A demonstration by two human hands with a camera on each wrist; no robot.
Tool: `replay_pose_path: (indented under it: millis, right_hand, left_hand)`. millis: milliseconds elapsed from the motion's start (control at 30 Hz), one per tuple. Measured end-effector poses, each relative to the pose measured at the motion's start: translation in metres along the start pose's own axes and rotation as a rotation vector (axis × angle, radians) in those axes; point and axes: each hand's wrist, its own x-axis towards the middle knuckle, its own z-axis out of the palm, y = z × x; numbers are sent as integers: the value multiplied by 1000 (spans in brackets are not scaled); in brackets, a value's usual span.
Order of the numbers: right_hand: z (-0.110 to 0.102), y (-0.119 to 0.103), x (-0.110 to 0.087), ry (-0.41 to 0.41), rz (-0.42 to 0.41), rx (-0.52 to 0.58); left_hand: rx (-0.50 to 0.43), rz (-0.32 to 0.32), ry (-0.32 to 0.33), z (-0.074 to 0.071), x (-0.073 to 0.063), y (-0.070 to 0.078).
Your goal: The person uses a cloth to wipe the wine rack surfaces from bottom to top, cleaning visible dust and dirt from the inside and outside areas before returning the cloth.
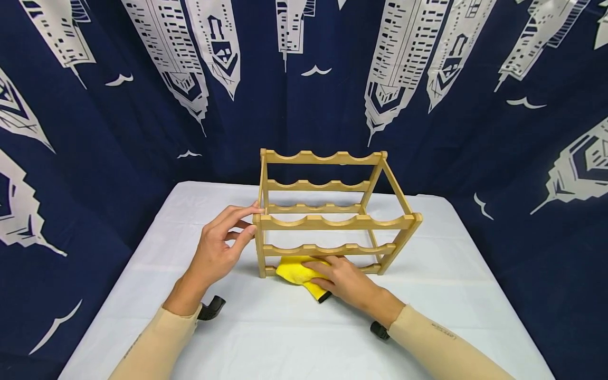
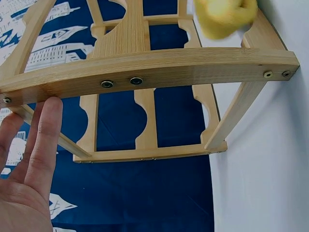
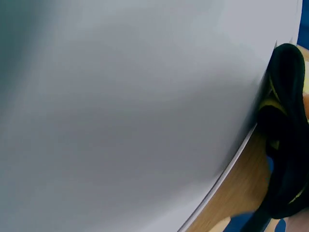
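Note:
A light wooden wine rack (image 1: 337, 222) with scalloped rails stands on the white-covered table. At its front left upright, my left hand (image 1: 223, 240) holds the post near the top, thumb in front and fingertips at the upper corner. The left wrist view shows two of those fingers (image 2: 42, 145) reaching up to the post (image 2: 188, 67). My right hand (image 1: 349, 279) grips a yellow cloth (image 1: 296, 270) at the lowest front rail, and the cloth hides part of that rail. A black-edged corner of cloth hangs toward the table; dark folded fabric (image 3: 288, 145) shows in the right wrist view.
The white tablecloth (image 1: 285, 338) extends around the rack on all sides. Behind and beside the table hangs a dark blue curtain (image 1: 285, 116) with white building prints. Black wrist devices (image 1: 212, 308) are strapped near both sleeves.

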Motion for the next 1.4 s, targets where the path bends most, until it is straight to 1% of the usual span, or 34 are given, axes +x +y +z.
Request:
replay_pose_path:
  millis: [100, 167, 333, 500, 567, 700, 767, 867, 1000, 1133, 1267, 1400]
  right_hand:
    - [-6, 2, -13, 48, 31, -25]
    - [-10, 2, -21, 73, 36, -55]
    - [-17, 2, -33, 130, 28, -133]
    - [-22, 0, -46, 176, 59, -160]
    - [-26, 1, -52, 194, 80, -192]
    - [-35, 9, -68, 201, 162, -233]
    - [-40, 13, -77, 196, 200, -237]
    - [-45, 15, -85, 190, 224, -239]
    - [-46, 17, -87, 211, 198, -221]
    - [-41, 19, -83, 221, 128, -143]
    - [-34, 18, -73, 223, 43, -81]
    - [-28, 13, -61, 234, 3, -42]
  left_hand:
    - [3, 4, 2, 1, 0, 0]
    - [6, 5, 6, 1, 1, 0]
    - [-9, 5, 14, 1, 1, 0]
    - [-24, 6, 12, 2, 0, 0]
    - [-26, 9, 13, 4, 1, 0]
    - [-22, 18, 18, 4, 1, -1]
    - [-23, 21, 22, 3, 1, -1]
    - [-17, 21, 28, 3, 0, -1]
    - [-5, 23, 31, 3, 1, -2]
    - [-5, 22, 29, 3, 1, -2]
    - [-9, 25, 29, 3, 1, -2]
    - [-11, 28, 32, 4, 1, -3]
